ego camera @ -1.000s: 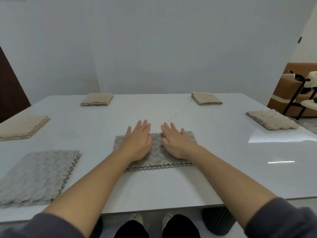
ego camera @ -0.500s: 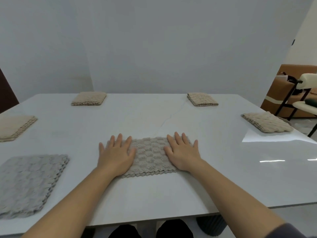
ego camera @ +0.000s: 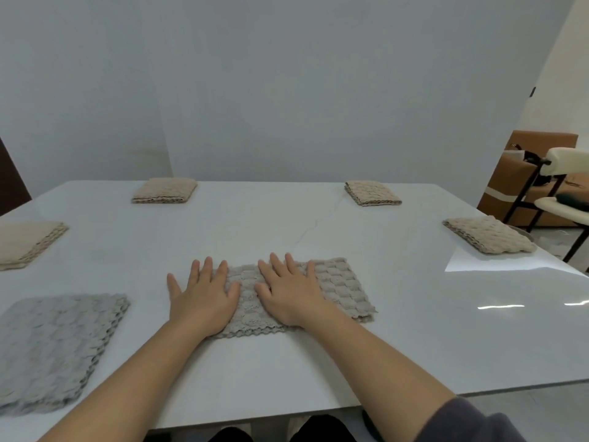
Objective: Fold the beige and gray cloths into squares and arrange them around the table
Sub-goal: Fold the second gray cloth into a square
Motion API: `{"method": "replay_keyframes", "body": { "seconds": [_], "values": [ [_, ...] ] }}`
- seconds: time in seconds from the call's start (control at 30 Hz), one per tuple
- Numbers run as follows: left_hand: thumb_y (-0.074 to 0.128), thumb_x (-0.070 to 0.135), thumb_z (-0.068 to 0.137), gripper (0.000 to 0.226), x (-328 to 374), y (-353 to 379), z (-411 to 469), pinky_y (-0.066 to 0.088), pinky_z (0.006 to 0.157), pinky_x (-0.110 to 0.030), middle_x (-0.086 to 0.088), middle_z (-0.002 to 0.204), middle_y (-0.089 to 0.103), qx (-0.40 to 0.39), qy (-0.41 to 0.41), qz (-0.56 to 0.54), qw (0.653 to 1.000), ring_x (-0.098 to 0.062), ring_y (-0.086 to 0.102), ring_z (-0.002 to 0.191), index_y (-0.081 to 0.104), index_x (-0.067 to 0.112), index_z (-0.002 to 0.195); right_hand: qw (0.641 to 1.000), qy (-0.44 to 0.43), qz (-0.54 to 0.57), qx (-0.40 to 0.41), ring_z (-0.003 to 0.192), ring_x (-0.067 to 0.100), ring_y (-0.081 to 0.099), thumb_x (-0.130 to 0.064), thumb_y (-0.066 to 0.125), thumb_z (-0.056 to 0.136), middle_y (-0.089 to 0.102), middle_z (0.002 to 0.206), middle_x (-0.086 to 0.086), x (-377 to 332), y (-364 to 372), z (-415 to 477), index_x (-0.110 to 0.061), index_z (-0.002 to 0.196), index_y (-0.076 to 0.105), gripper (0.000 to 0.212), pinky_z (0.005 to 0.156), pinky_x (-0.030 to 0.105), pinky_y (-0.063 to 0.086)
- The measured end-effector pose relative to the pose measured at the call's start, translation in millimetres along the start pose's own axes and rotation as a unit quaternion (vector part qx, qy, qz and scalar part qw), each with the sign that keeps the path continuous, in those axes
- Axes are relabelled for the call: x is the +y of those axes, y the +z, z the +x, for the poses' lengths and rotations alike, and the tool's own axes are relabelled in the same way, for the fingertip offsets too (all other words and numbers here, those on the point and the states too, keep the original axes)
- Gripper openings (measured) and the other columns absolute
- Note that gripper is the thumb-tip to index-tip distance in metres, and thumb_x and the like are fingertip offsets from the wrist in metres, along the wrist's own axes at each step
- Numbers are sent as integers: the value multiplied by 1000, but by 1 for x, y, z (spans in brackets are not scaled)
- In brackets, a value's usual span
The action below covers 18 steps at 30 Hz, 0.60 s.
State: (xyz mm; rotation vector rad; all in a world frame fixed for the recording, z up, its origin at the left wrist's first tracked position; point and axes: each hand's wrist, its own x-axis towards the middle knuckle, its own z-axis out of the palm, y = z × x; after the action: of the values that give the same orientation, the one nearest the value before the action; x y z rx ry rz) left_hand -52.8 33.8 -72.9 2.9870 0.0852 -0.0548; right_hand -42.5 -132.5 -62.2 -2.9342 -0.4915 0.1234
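Observation:
A folded gray cloth (ego camera: 341,287) lies flat on the white table (ego camera: 318,371) in front of me. My left hand (ego camera: 204,296) presses flat on its left end, fingers straight and spread, partly over the bare table. My right hand (ego camera: 291,288) presses flat on its middle. A second gray cloth (ego camera: 54,349) lies folded at the near left. Folded beige cloths lie at the left edge (ego camera: 27,242), far left (ego camera: 165,190), far right (ego camera: 373,193) and right edge (ego camera: 487,238).
A cream chair (ego camera: 561,186) with dark legs stands off the table's right side, before a brown sofa (ego camera: 522,161). A grey wall runs behind the far edge. My knees show below the near edge.
Both hands slid apart across the gray cloth, then the right hand came back toward the middle. The cloth's right end now lies uncovered. The camera view shifted slightly.

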Motion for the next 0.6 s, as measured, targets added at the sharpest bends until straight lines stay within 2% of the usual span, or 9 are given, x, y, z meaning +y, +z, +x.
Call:
{"method": "replay_keyframes", "body": {
  "seconds": [0.17,0.23,0.3,0.37,0.4,0.47,0.53,0.6],
  "values": [
    [7,52,97,62,-2,-4,3,-11,114,-58,2,162,-7,-20,0,11,1000,-19,-12,148,0,27,154,1000,20,4,18,149,23,-10,-48,13,101,-3,163,-3,13,3,-2,-32,155,5,57,114,57,-13],
    [12,52,98,61,-2,-10,6,-6,114,-57,1,161,8,-12,9,17,1000,-18,3,148,14,26,152,999,28,0,21,149,24,-10,-48,13,101,-3,163,-2,14,3,-3,-32,155,5,57,114,57,-13],
    [24,48,97,49,-6,-21,14,17,110,-51,-2,144,39,24,5,-8,1000,-20,35,134,41,21,135,999,27,-1,24,149,25,-8,-48,13,101,-1,163,-2,13,4,-3,-32,155,6,57,114,59,-12],
    [43,38,92,24,-9,-37,26,40,89,-38,-4,112,54,46,8,-60,997,-21,51,102,54,18,102,999,26,-1,28,149,25,-6,-48,13,101,0,163,-1,13,4,-3,-32,155,6,57,115,59,-11],
    [53,32,88,15,-10,-44,32,42,75,-32,-4,98,56,28,9,-103,994,-20,52,88,53,17,88,999,26,-1,29,149,25,-6,-48,13,101,1,163,-1,13,4,-3,-32,155,6,57,115,60,-10],
    [67,21,82,20,-11,-55,40,36,57,-27,-5,79,53,-53,-4,-206,977,-20,47,69,49,15,77,999,27,-2,29,149,26,-5,-48,13,101,1,163,-1,14,4,-3,-32,155,6,57,115,60,-10],
    [76,23,79,23,-16,-64,44,40,56,-26,-10,77,52,-143,-50,-277,949,-22,48,66,58,10,82,999,25,-1,30,149,26,-5,-48,13,101,2,163,-1,14,5,-3,-32,155,7,57,115,60,-10],
    [80,32,75,39,-24,-68,46,48,61,-29,-12,83,60,-195,-96,-279,935,-25,55,69,65,3,96,999,25,-1,30,149,26,-5,-49,13,100,2,163,-1,14,5,-3,-32,155,7,57,115,61,-10]
  ]
}}
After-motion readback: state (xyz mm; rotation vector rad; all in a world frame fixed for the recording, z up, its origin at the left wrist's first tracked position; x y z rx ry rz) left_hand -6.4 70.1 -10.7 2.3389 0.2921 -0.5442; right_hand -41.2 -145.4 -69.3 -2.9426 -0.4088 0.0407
